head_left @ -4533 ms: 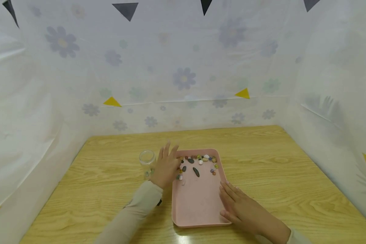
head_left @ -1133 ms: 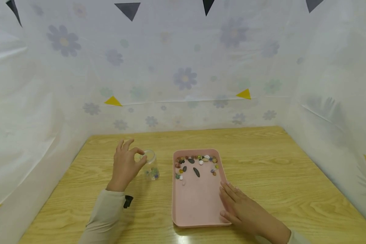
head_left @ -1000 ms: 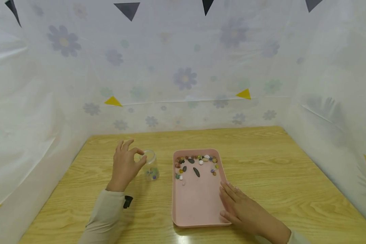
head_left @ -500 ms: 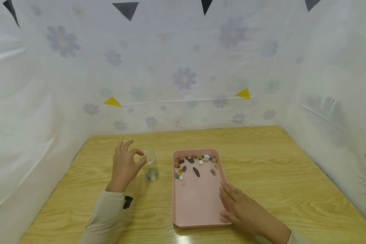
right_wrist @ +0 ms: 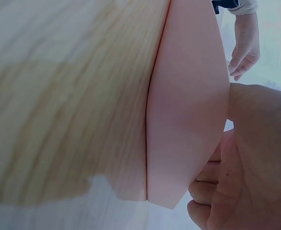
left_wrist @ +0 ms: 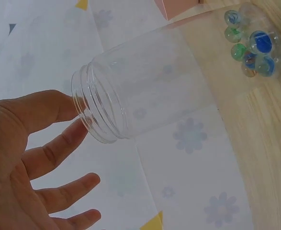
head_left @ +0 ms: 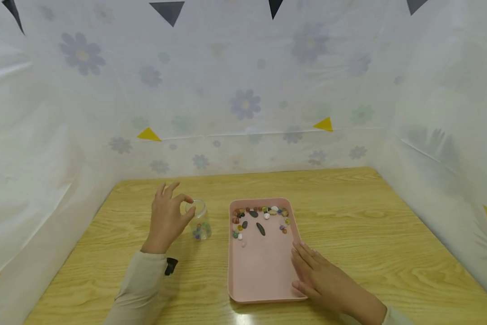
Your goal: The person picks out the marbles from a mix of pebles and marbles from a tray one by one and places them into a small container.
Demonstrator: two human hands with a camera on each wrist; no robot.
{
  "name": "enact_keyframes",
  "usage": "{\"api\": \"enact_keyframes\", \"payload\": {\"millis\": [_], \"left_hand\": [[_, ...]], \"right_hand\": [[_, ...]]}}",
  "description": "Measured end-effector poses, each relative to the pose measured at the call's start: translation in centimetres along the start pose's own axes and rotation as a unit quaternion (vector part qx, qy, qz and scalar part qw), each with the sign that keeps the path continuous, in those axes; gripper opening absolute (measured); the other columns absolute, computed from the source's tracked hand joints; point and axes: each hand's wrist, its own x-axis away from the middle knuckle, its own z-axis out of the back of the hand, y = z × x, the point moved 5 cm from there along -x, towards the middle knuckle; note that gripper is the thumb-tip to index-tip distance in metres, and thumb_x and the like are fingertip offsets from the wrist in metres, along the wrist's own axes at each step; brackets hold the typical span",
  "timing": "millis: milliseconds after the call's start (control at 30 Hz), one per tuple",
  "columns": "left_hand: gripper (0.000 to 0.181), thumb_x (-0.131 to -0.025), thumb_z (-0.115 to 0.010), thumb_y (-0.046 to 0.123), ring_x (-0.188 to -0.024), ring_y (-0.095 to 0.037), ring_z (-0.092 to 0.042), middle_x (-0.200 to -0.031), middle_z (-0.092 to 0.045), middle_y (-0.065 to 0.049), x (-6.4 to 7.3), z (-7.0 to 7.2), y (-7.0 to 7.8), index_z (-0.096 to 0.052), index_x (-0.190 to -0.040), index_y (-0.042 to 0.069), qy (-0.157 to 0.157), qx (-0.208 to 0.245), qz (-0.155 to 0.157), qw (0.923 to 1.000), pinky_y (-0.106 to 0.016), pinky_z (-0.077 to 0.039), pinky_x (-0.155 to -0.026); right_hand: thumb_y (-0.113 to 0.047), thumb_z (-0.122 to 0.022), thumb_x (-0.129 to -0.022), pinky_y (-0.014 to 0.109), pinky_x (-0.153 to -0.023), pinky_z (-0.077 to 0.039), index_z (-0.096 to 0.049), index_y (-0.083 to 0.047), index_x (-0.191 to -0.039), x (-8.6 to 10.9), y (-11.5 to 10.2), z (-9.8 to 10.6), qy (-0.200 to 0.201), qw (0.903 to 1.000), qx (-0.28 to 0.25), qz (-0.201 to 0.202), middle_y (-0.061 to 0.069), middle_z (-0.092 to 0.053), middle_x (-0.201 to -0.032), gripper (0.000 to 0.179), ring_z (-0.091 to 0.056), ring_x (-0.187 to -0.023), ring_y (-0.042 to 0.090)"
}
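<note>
A clear glass jar (head_left: 201,220) stands upright on the table, with several marbles (left_wrist: 261,42) at its bottom, blue and green among them. My left hand (head_left: 167,221) is at the jar's mouth, its thumb and index tips slightly apart right at the rim and the other fingers spread. No object shows between those tips. To the right, the pink tray (head_left: 263,271) holds several coloured marbles and pebbles along its far end, including a long dark stone (head_left: 261,229). My right hand (head_left: 322,277) rests on the tray's right edge, fingers straight and together, the thumb over the tray.
The wood-grain table (head_left: 369,216) is enclosed by white flowered sheets (head_left: 245,67). A dark band or strap piece (head_left: 171,266) shows at the left sleeve (head_left: 139,282).
My left hand has gone from the tray's left edge to the jar's mouth; lately its thumb and index have parted slightly. Marbles in the jar have shifted. The right hand stays put.
</note>
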Motion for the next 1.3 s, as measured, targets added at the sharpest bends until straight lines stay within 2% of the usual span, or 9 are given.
{"api": "enact_keyframes", "payload": {"millis": [133, 233, 367, 600, 767, 933, 1100, 1300], "left_hand": [[0.018, -0.078, -0.079, 0.016, -0.136, -0.048, -0.026, -0.140, -0.046, -0.025, -0.5, 0.0, 0.9, -0.073, -0.091, 0.004, 0.015, 0.007, -0.022, 0.9996, -0.071, -0.026, -0.102], [0.017, -0.079, -0.078, 0.015, -0.135, -0.048, -0.028, -0.138, -0.047, -0.025, -1.0, -0.1, 1.9, -0.073, -0.091, 0.005, 0.030, 0.013, -0.056, 0.9979, -0.069, -0.027, -0.103], [0.016, -0.078, -0.078, 0.015, -0.134, -0.048, -0.032, -0.136, -0.049, -0.025, -1.8, -1.0, 3.5, -0.073, -0.091, 0.006, 0.034, 0.017, -0.098, 0.9945, -0.065, -0.028, -0.105], [0.018, -0.079, -0.079, 0.018, -0.135, -0.048, -0.031, -0.138, -0.048, -0.023, -2.6, -3.9, 6.4, -0.074, -0.094, 0.010, 0.002, 0.011, -0.152, 0.9883, -0.062, -0.028, -0.107], [0.017, -0.078, -0.080, 0.017, -0.134, -0.049, -0.031, -0.138, -0.048, -0.022, -2.9, -6.3, 7.6, -0.074, -0.093, 0.011, -0.021, 0.002, -0.192, 0.9813, -0.062, -0.029, -0.106], [0.014, -0.082, -0.076, 0.016, -0.135, -0.049, -0.029, -0.140, -0.045, -0.021, -3.2, -8.6, 8.1, -0.075, -0.095, 0.012, -0.066, -0.019, -0.202, 0.9770, -0.063, -0.030, -0.106], [0.012, -0.085, -0.071, 0.016, -0.137, -0.048, -0.025, -0.142, -0.042, -0.021, -3.6, -10.6, 8.1, -0.075, -0.096, 0.015, -0.121, -0.028, -0.181, 0.9756, -0.062, -0.028, -0.107], [0.018, -0.082, -0.075, 0.015, -0.139, -0.046, -0.023, -0.144, -0.041, -0.020, -4.2, -12.6, 7.9, -0.075, -0.100, 0.015, -0.158, -0.056, -0.166, 0.9717, -0.058, -0.027, -0.109]], "right_hand": [[-0.043, -0.046, -0.099, 0.012, -0.110, 0.012, -0.047, 0.006, -0.137, 0.0, 0.0, 0.0, 0.008, 0.9999, 0.008, 0.001, 0.022, -0.039, -0.147, 0.062, -0.039, -0.134, 0.036], [-0.043, -0.046, -0.099, 0.012, -0.110, 0.012, -0.047, 0.005, -0.138, 0.0, 0.0, -0.1, 0.010, 0.9999, 0.009, -0.001, 0.022, -0.039, -0.148, 0.062, -0.039, -0.134, 0.036], [-0.044, -0.045, -0.100, 0.013, -0.110, 0.010, -0.046, 0.005, -0.139, 0.0, 0.1, -0.2, 0.006, 1.0000, 0.002, -0.006, 0.021, -0.037, -0.149, 0.062, -0.038, -0.136, 0.035], [-0.044, -0.045, -0.100, 0.014, -0.110, 0.008, -0.046, 0.004, -0.138, 0.1, 0.2, -0.4, 0.009, 0.9999, 0.005, -0.007, 0.020, -0.038, -0.149, 0.062, -0.038, -0.136, 0.034], [-0.044, -0.045, -0.100, 0.012, -0.110, 0.012, -0.046, 0.005, -0.139, 0.0, 0.3, -0.4, 0.002, 1.0000, -0.003, -0.008, 0.021, -0.037, -0.149, 0.063, -0.037, -0.136, 0.035], [-0.045, -0.044, -0.100, 0.012, -0.109, 0.013, -0.044, 0.005, -0.139, 0.0, 0.3, -0.4, -0.004, 0.9999, -0.008, -0.012, 0.021, -0.036, -0.150, 0.064, -0.036, -0.137, 0.035], [-0.045, -0.045, -0.100, 0.011, -0.109, 0.012, -0.046, 0.005, -0.139, 0.0, 0.2, -0.3, -0.001, 0.9999, -0.010, -0.013, 0.021, -0.037, -0.149, 0.064, -0.037, -0.136, 0.035], [-0.045, -0.044, -0.100, 0.012, -0.109, 0.012, -0.045, 0.006, -0.139, -0.1, 0.1, -0.3, -0.002, 0.9999, -0.008, -0.012, 0.022, -0.036, -0.149, 0.064, -0.037, -0.136, 0.035]]}}
